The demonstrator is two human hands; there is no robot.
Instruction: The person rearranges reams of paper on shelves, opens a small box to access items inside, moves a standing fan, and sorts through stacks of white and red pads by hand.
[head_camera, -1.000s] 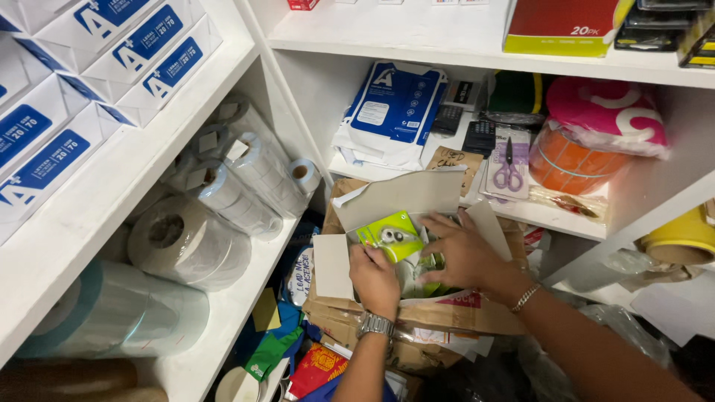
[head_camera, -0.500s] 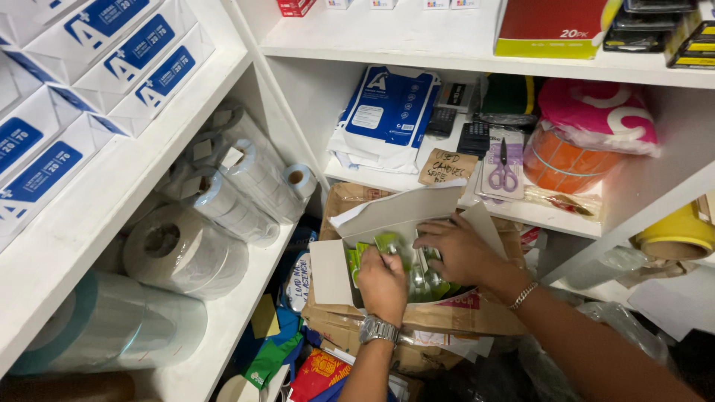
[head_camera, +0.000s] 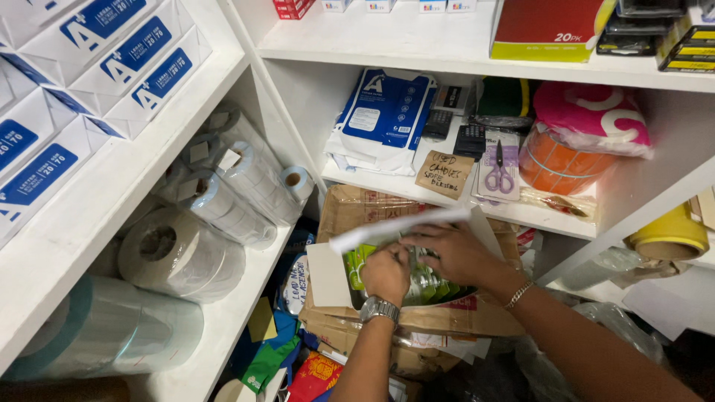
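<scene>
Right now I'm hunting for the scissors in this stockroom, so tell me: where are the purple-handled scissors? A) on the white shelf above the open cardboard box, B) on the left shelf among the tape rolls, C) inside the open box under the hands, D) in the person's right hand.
A: the purple-handled scissors lie in their pack on the white shelf, above the open cardboard box where the left hand and right hand reach in.

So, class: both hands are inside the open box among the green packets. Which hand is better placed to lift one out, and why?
Probably the left hand: it sits directly over the green packets in the box. The right hand lies higher, near the flap.
</scene>
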